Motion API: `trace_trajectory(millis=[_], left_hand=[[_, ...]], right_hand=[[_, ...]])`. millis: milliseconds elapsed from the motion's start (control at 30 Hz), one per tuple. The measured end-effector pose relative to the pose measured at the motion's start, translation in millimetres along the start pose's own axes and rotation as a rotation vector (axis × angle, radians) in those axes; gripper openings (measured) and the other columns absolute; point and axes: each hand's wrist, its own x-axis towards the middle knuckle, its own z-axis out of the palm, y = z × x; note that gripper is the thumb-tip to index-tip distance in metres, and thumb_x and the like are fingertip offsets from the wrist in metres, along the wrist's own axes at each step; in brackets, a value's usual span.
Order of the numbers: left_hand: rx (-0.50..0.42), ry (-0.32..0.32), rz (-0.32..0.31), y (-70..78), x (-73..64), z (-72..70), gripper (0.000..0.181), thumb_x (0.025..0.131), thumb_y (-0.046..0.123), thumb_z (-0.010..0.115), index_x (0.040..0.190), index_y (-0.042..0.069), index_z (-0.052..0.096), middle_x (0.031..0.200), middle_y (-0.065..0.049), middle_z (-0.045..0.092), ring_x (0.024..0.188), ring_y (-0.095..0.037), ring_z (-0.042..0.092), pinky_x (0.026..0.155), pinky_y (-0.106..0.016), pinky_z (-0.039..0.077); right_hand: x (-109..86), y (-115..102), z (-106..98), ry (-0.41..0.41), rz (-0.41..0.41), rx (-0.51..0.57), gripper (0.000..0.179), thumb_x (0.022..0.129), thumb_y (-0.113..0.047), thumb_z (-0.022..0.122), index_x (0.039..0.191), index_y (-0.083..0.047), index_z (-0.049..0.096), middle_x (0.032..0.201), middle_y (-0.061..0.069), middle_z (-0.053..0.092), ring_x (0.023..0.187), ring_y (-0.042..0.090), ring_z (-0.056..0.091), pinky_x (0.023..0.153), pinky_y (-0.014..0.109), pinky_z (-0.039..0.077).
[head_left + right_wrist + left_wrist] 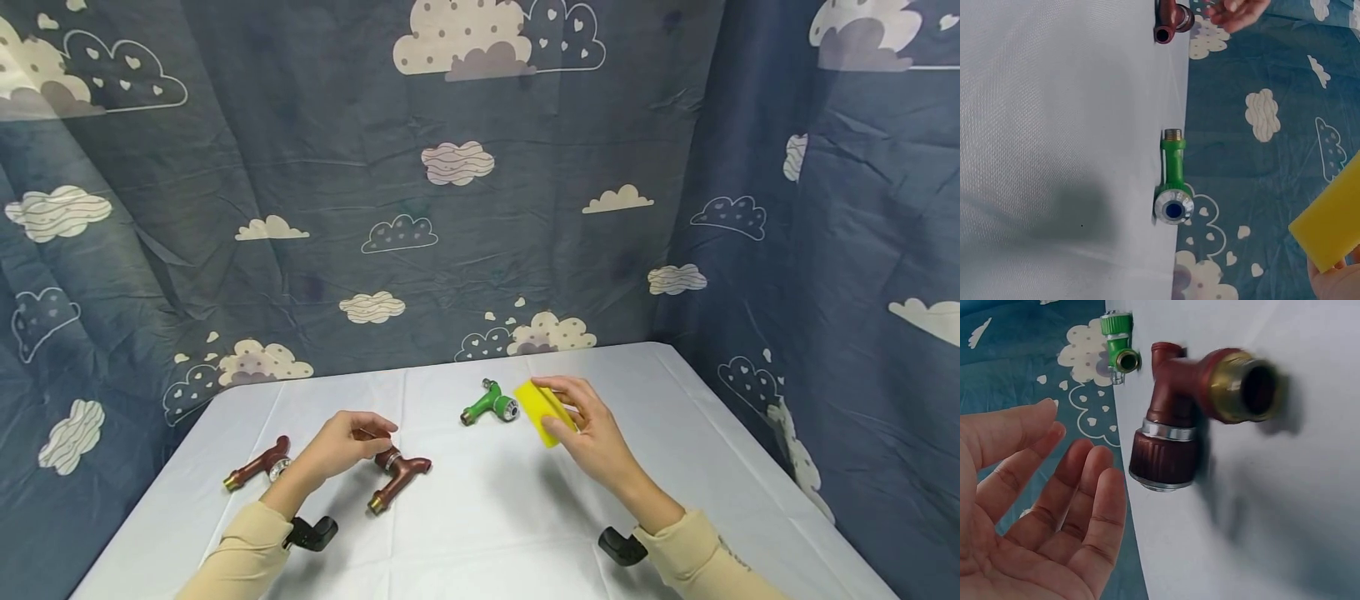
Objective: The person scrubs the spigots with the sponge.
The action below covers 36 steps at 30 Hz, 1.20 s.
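Observation:
In the head view, my right hand (592, 429) holds a yellow rectangular block (542, 410) above the table, between thumb and fingers. The block (1335, 219) also shows at the right edge of the right wrist view. Just left of it lies a green tap (486, 403) with a brass threaded end. My left hand (341, 450) is over the handle end of a dark red tap (402, 477). The left wrist view shows its fingers loosely bent, apart from that tap (1175, 387), with nothing between them. A second dark red tap (258, 463) lies left of this hand, partly hidden by it.
A white cloth covers the table (465, 533). Behind it and along both sides hangs a dark blue curtain (322, 108) with a cloud print. Black wrist mounts sit below the left wrist (313, 533) and the right wrist (622, 547).

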Motion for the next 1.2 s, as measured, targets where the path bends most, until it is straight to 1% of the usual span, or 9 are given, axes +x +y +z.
trace_trajectory(millis=[200, 267, 400, 500, 600, 700, 933, 1067, 1200], left_hand=[[-0.04, -0.017, -0.009, -7.9, -22.5, 0.6, 0.026, 0.097, 0.015, 0.079, 0.121, 0.005, 0.078, 0.11, -0.01, 0.08, 0.093, -0.016, 0.069, 0.078, -0.03, 0.058], [-0.044, -0.019, -0.006, -12.6, -28.7, 2.2, 0.026, 0.097, 0.014, 0.078, 0.121, 0.005, 0.078, 0.112, -0.012, 0.08, 0.094, -0.015, 0.069, 0.079, -0.028, 0.056], [-0.052, -0.004, -0.001, -24.3, -39.0, 7.8, 0.029, 0.094, 0.011, 0.08, 0.121, 0.002, 0.078, 0.109, -0.012, 0.079, 0.093, -0.015, 0.069, 0.077, -0.024, 0.054], [-0.076, 0.013, -0.019, -31.8, -45.0, 12.3, 0.032, 0.092, 0.011, 0.083, 0.121, -0.001, 0.076, 0.106, -0.01, 0.079, 0.092, -0.015, 0.069, 0.075, -0.023, 0.055], [-0.103, 0.02, -0.047, -36.5, -49.8, 16.4, 0.036, 0.091, 0.012, 0.085, 0.123, -0.002, 0.075, 0.104, -0.009, 0.079, 0.091, -0.015, 0.07, 0.073, -0.023, 0.057], [-0.121, 0.017, -0.067, -40.2, -53.7, 19.4, 0.04, 0.089, 0.012, 0.087, 0.125, -0.002, 0.075, 0.104, -0.009, 0.08, 0.091, -0.015, 0.071, 0.074, -0.023, 0.058], [-0.146, 0.006, -0.022, -46.6, -56.0, 24.0, 0.045, 0.086, 0.007, 0.088, 0.125, -0.008, 0.072, 0.103, -0.014, 0.079, 0.089, -0.017, 0.073, 0.074, -0.021, 0.058], [-0.14, 0.015, -0.023, -48.0, -57.8, 25.8, 0.044, 0.086, 0.007, 0.088, 0.124, -0.008, 0.073, 0.102, -0.013, 0.08, 0.088, -0.016, 0.073, 0.073, -0.02, 0.057], [-0.106, 0.027, -0.038, -48.5, -59.8, 28.3, 0.043, 0.084, 0.008, 0.089, 0.122, -0.007, 0.075, 0.101, -0.009, 0.079, 0.089, -0.015, 0.071, 0.073, -0.02, 0.058]], right_hand=[[-1.6, -0.9, -0.4, 0.003, 0.0, 0.0, 0.05, 0.098, 0.001, 0.07, 0.145, -0.015, 0.066, 0.142, 0.015, 0.058, 0.119, 0.034, 0.063, 0.095, 0.022, 0.059], [-1.9, -0.6, -0.2, 0.004, -0.001, -0.003, 0.05, 0.097, 0.001, 0.071, 0.144, -0.014, 0.066, 0.142, 0.015, 0.058, 0.119, 0.034, 0.063, 0.096, 0.025, 0.06], [-1.9, -0.2, 0.1, 0.007, -0.008, -0.009, 0.05, 0.097, 0.001, 0.071, 0.144, -0.015, 0.066, 0.143, 0.014, 0.058, 0.121, 0.032, 0.064, 0.1, 0.033, 0.061], [-1.5, 0.8, 0.8, 0.004, -0.011, -0.002, 0.05, 0.097, 0.002, 0.071, 0.144, -0.015, 0.067, 0.143, 0.014, 0.058, 0.121, 0.033, 0.063, 0.1, 0.031, 0.061], [-1.6, 1.2, 1.3, 0.002, -0.017, 0.006, 0.05, 0.096, 0.003, 0.071, 0.143, -0.014, 0.067, 0.143, 0.013, 0.058, 0.12, 0.033, 0.063, 0.098, 0.023, 0.059], [-1.9, 1.4, 1.7, 0.001, -0.02, 0.013, 0.05, 0.096, 0.003, 0.071, 0.143, -0.014, 0.067, 0.143, 0.014, 0.058, 0.119, 0.033, 0.063, 0.096, 0.02, 0.058], [-1.0, 1.9, -0.5, 0.0, -0.028, 0.018, 0.05, 0.096, 0.004, 0.071, 0.143, -0.013, 0.067, 0.144, 0.015, 0.057, 0.118, 0.032, 0.062, 0.095, 0.021, 0.059], [-0.5, 2.0, -1.5, 0.003, -0.036, 0.018, 0.05, 0.096, 0.003, 0.071, 0.143, -0.013, 0.067, 0.143, 0.015, 0.058, 0.117, 0.032, 0.062, 0.093, 0.021, 0.059], [-2.6, 3.3, -1.4, 0.002, -0.035, 0.019, 0.05, 0.096, 0.003, 0.071, 0.143, -0.013, 0.066, 0.143, 0.016, 0.058, 0.117, 0.033, 0.063, 0.092, 0.021, 0.06]])
